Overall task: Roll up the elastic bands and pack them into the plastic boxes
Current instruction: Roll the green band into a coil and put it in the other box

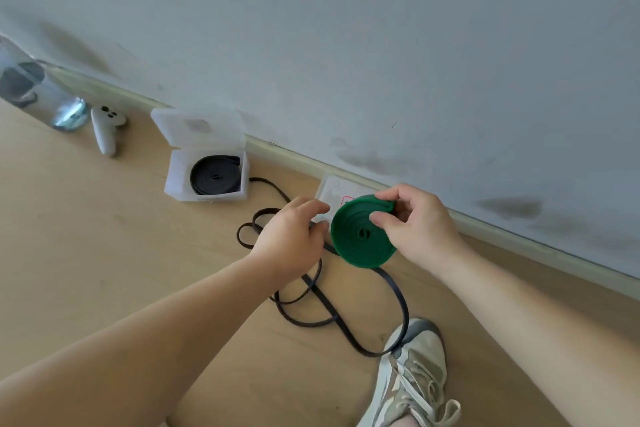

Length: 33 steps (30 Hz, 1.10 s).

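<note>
In the head view, the right hand (419, 229) pinches the green roll (360, 236). The thumb (379, 218) presses on the flat face and the other fingers curl over the top rim, where the free end of the band lies. The roll is fully wound and hangs above the floor (104, 253), not resting on anything.

Just left of this grip is the left hand (291, 236). Its fingers are loose and a little bent, and it holds nothing. Its fingertips are near a closed box (332, 189), which lies behind the grip against the wall (346, 45). I cannot tell if they touch it.

Below the grip a loose band (313, 291) lies on the floor, not yet rolled. Far to the left of the grip stands an open box (176, 180) with a black roll (214, 175) already inside.

I judge that the rolling of the green band is finished and the packing step begins. The next move calls for the left hand to open the closed box, while the right hand keeps the pinch so that the coil does not spring apart.

The roll is a disc with no real long axis. Its flat face is turned toward the camera and a little left, so the winding axis points that way. It must be turned flat to go into the box.
</note>
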Each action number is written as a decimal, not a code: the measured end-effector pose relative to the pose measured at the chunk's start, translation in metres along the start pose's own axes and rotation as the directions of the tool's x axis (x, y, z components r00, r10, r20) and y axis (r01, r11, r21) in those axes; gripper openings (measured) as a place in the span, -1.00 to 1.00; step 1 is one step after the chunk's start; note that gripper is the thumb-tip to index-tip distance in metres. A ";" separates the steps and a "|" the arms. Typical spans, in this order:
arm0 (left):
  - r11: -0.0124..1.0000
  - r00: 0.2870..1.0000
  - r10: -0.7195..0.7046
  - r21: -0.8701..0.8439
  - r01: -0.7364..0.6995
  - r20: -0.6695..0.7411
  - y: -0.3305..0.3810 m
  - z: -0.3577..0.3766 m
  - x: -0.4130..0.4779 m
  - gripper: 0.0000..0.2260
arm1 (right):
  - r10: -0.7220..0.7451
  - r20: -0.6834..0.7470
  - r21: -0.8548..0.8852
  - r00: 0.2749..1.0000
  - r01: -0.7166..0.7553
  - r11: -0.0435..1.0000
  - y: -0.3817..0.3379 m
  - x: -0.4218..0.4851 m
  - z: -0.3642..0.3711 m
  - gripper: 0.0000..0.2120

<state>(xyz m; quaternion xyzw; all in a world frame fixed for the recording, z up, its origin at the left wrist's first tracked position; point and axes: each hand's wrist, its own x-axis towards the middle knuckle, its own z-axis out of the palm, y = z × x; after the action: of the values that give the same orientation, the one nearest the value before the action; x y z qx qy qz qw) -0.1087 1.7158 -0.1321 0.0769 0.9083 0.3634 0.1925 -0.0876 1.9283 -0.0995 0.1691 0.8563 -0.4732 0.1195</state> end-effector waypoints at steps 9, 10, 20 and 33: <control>0.749 0.874 0.405 0.451 -0.485 0.267 -0.063 0.072 0.069 -0.41 | 0.079 -0.049 -0.080 0.996 -0.083 0.993 0.077 0.032 0.003 -0.80; 0.738 0.869 0.412 0.460 -0.494 0.274 -0.067 0.077 0.073 -0.39 | 0.089 -0.053 -0.079 0.995 -0.093 0.993 0.081 0.034 0.005 -0.80; 0.743 0.860 0.483 0.441 -0.502 0.165 -0.068 0.081 0.092 -0.47 | 0.190 -0.137 0.014 0.972 -0.190 0.982 0.106 0.028 0.001 -0.77; 0.686 0.788 0.602 0.422 -0.592 0.128 -0.050 0.068 0.092 -0.65 | 0.151 -0.317 0.145 0.936 -0.110 0.983 0.085 0.018 -0.023 -0.77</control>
<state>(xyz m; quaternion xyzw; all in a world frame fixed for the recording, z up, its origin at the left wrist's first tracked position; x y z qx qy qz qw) -0.1649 1.7480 -0.2386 0.4056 0.8932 0.1916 0.0315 -0.0705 1.9930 -0.1592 0.3088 0.8199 -0.4821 -0.0038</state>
